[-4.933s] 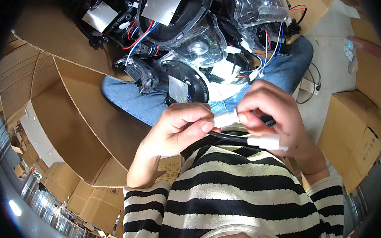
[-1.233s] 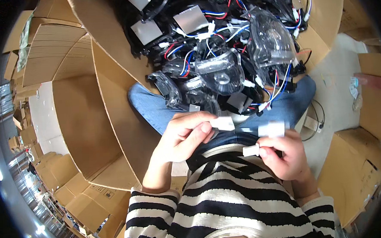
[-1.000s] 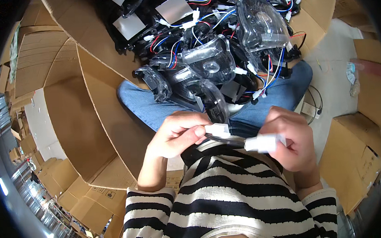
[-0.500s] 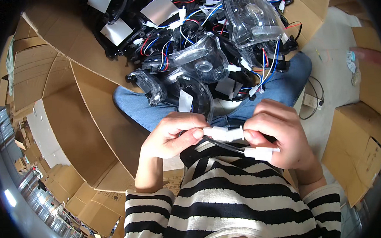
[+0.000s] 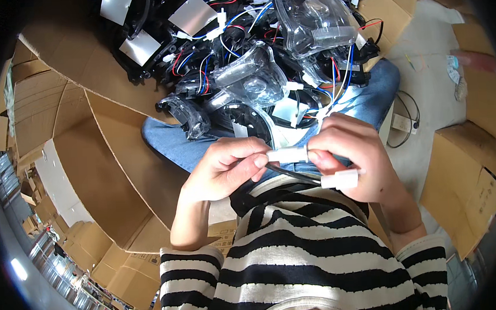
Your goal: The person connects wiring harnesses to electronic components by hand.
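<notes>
While left hand (image 5: pixel 229 163) and right hand (image 5: pixel 350 156), fingers curled, pinch a white connector (image 5: pixel 287 154) on the near side of the lamp box (image 5: pixel 399 12), pale floor (image 5: pixel 431 97) and a carton (image 5: pixel 460 194) lie right of that box, an open carton (image 5: pixel 89 177) left

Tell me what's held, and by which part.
The left hand pinches the upper white connector at its left end; the right hand, at its right end. Whether the lower white connector is gripped cannot be told.
</notes>
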The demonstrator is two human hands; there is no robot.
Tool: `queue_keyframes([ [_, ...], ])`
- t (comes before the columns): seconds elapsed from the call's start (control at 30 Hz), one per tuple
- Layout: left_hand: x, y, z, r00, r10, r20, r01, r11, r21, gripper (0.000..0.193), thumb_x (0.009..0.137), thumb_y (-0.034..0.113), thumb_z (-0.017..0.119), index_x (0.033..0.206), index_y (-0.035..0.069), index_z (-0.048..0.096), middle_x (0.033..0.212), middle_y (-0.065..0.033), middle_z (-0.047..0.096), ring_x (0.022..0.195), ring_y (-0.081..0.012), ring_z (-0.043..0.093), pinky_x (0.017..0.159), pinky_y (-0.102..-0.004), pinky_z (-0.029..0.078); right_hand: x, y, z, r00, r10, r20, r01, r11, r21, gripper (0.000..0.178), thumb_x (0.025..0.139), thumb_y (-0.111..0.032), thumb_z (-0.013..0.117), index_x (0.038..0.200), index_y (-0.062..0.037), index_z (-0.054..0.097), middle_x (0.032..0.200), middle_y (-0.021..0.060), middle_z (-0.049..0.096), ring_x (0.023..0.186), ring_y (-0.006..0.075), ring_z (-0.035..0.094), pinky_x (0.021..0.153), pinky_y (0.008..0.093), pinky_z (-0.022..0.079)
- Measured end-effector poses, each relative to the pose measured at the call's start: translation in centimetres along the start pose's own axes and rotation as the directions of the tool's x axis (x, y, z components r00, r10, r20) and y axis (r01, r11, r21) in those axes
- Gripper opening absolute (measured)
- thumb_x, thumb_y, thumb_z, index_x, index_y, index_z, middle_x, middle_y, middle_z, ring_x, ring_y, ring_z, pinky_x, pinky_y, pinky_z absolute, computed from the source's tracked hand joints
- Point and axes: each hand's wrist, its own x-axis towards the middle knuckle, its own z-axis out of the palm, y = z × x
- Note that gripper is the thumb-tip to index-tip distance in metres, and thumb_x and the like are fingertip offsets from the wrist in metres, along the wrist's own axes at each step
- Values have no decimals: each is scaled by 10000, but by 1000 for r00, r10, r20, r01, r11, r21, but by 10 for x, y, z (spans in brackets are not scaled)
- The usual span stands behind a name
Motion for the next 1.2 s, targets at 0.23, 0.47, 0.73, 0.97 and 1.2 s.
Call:
queue_keyframes([
  [0.23, -4, -5, -5, 995, -8, -98, -10, 985, -175, 170, 834, 78, 485, 939, -35, 555, 699, -21, 515, 597, -64, 433, 539, -197, 359, -9, -4, -28, 956, 272, -109, -249, 950, 187, 22, 718, 0, 523, 731, 3, 540, 612, 57, 475, 515, 135, 416, 471, 240, 314],
  [0.47, 4, 7, -11, 995, 63, -77, -72, 990, -119, 187, 790, 65, 537, 945, -26, 588, 808, -66, 603, 690, -102, 528, 624, -212, 417, -12, -23, -51, 965, 237, -116, -203, 947, 250, 20, 717, -9, 532, 728, 6, 541, 614, 46, 474, 514, 119, 406, 478, 234, 311],
  [0.73, -6, 12, 14, 973, 60, -221, -84, 991, -101, 264, 842, 51, 464, 1099, 16, 511, 983, -116, 578, 707, -110, 507, 656, -225, 424, -24, -19, -30, 984, 161, -74, -133, 948, 289, 50, 772, -30, 535, 785, 15, 553, 639, 28, 496, 559, 82, 448, 498, 212, 347],
  [0.97, -18, 10, 34, 978, 28, -206, -45, 996, -78, 215, 858, 121, 468, 1017, 12, 563, 799, 10, 550, 666, -46, 423, 596, -176, 351, -22, -25, -26, 990, 135, -33, -121, 952, 283, 77, 790, -47, 518, 802, 13, 564, 682, 20, 552, 593, 59, 484, 522, 195, 381],
  [1.2, -9, 13, 43, 966, 86, -245, -51, 988, 145, 200, 840, 128, 501, 991, 26, 584, 807, 5, 543, 696, -42, 432, 613, -179, 351, -20, -20, -34, 991, 136, 0, -130, 952, 277, 82, 788, -67, 533, 794, 6, 571, 667, 24, 555, 581, 56, 476, 506, 200, 377],
])
